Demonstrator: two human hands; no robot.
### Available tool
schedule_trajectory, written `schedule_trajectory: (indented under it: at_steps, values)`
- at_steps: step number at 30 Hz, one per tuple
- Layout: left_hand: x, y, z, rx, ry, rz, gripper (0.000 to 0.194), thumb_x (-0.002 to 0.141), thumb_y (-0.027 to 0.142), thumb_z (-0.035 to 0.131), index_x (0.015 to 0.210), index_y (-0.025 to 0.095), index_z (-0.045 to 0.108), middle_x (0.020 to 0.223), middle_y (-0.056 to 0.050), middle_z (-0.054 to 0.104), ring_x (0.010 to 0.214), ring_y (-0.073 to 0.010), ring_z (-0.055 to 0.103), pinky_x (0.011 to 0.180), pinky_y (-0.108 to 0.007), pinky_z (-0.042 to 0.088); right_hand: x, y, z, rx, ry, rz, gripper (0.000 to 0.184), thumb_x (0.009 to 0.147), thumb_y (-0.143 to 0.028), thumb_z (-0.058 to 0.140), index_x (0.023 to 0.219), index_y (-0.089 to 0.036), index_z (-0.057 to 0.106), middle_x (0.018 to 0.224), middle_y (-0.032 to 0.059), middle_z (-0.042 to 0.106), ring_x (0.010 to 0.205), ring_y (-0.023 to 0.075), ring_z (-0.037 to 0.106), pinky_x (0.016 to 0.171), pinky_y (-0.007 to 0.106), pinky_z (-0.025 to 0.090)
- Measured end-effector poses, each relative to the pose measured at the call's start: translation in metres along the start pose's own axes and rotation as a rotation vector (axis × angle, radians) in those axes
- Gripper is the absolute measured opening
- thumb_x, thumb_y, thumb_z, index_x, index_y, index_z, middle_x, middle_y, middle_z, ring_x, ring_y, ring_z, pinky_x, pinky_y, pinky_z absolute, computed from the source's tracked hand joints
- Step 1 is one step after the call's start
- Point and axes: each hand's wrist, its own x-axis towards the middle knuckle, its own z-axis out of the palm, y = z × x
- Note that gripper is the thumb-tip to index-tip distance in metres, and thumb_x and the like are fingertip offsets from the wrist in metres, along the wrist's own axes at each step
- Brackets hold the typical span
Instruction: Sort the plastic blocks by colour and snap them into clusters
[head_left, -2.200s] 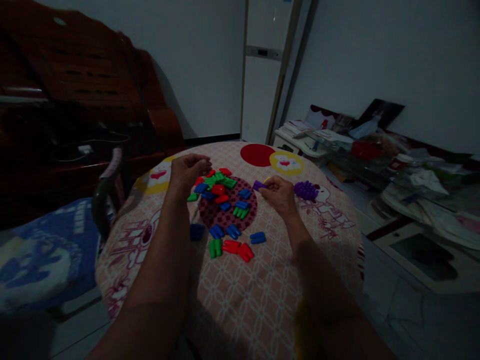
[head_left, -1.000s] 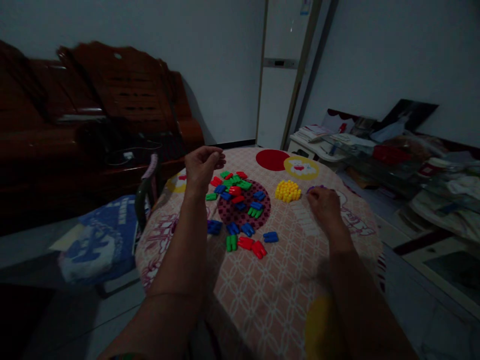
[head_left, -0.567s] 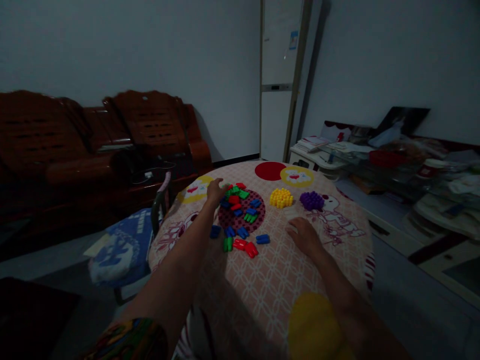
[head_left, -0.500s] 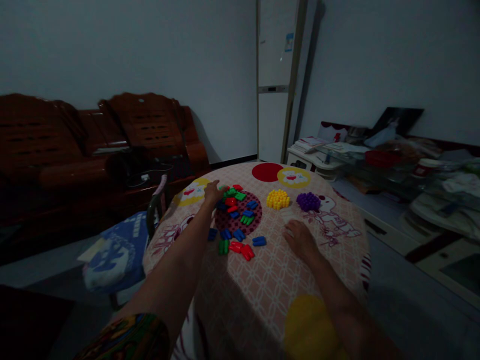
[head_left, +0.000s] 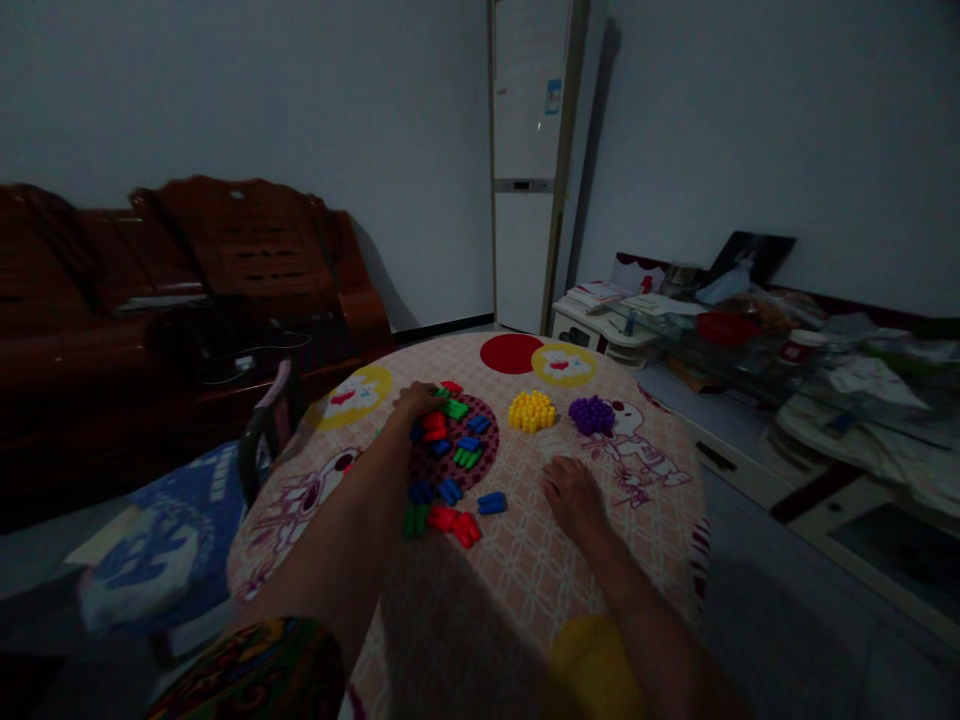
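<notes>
A round table [head_left: 525, 580] in a patterned pink cloth carries a loose pile of red, green and blue plastic pieces [head_left: 450, 455]. My left hand [head_left: 415, 401] reaches to the pile's far left edge and touches the pieces there. Its fingers are too dim to read. My right hand [head_left: 568, 492] lies flat on the cloth with fingers stretched out, holding nothing, just right of the pile. Beyond it sit a yellow cluster of joined pieces [head_left: 531, 410] and a purple cluster [head_left: 590, 413], side by side.
A chair with a blue cushion [head_left: 150, 560] stands against the table's left side. A dark wooden sofa [head_left: 187, 290] fills the left wall. A tall white unit [head_left: 525, 200] stands in the corner. A low table with clutter [head_left: 712, 320] runs along the right.
My right hand drew back from the purple cluster and settled flat on the cloth. My left hand came down from above the pile to its far left edge. The view lifted and widened.
</notes>
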Motion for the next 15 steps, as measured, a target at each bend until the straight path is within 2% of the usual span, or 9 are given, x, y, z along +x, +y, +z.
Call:
schedule_trajectory:
  at_steps: [5,8,10,11,15]
  values:
    - [-0.061,-0.015,0.008,0.083,0.056,0.124,0.049,0.086,0.047,0.060,0.132,0.030,0.066,0.131,-0.010,0.067,0.117,-0.0321,0.063,0.091,-0.035,0.052,0.001,0.002,0.001,-0.025,0.011,-0.020,0.017,0.095,-0.021,0.053,0.101,-0.020,0.069,0.114,0.0104,0.067,0.106,0.0242,0.056,0.096,0.036,0.044]
    - [-0.089,-0.026,0.000,0.080,-0.035,0.306,0.037,0.086,0.043,0.062,0.117,0.029,0.074,0.119,-0.005,0.073,0.110,-0.0261,0.066,0.091,-0.029,0.051,0.001,0.003,0.001,-0.037,0.022,-0.031,0.016,0.095,-0.019,0.053,0.099,-0.020,0.069,0.112,0.0106,0.067,0.107,0.0241,0.056,0.095,0.036,0.043]
    - [-0.094,-0.025,-0.009,0.055,-0.083,0.375,0.033,0.085,0.043,0.063,0.111,0.027,0.076,0.115,-0.003,0.074,0.107,-0.0235,0.068,0.090,-0.027,0.051,0.001,0.004,0.002,-0.048,0.034,-0.035,0.016,0.095,-0.019,0.052,0.098,-0.020,0.068,0.111,0.0109,0.067,0.106,0.0243,0.056,0.095,0.036,0.043]
    - [-0.092,-0.021,-0.014,0.038,-0.058,0.390,0.036,0.084,0.044,0.065,0.114,0.026,0.074,0.119,-0.004,0.073,0.109,-0.0235,0.067,0.092,-0.027,0.051,0.001,0.004,0.003,-0.052,0.040,-0.039,0.016,0.095,-0.019,0.052,0.098,-0.020,0.068,0.111,0.0109,0.067,0.106,0.0244,0.056,0.094,0.036,0.043]
    - [-0.069,0.007,-0.015,-0.097,0.207,0.343,0.062,0.087,0.043,0.064,0.143,0.020,0.054,0.150,-0.013,0.053,0.135,-0.0264,0.052,0.109,-0.031,0.043,0.001,0.006,0.008,-0.035,0.073,-0.048,0.017,0.096,-0.022,0.051,0.098,-0.020,0.068,0.110,0.0110,0.068,0.104,0.0250,0.057,0.093,0.037,0.045]
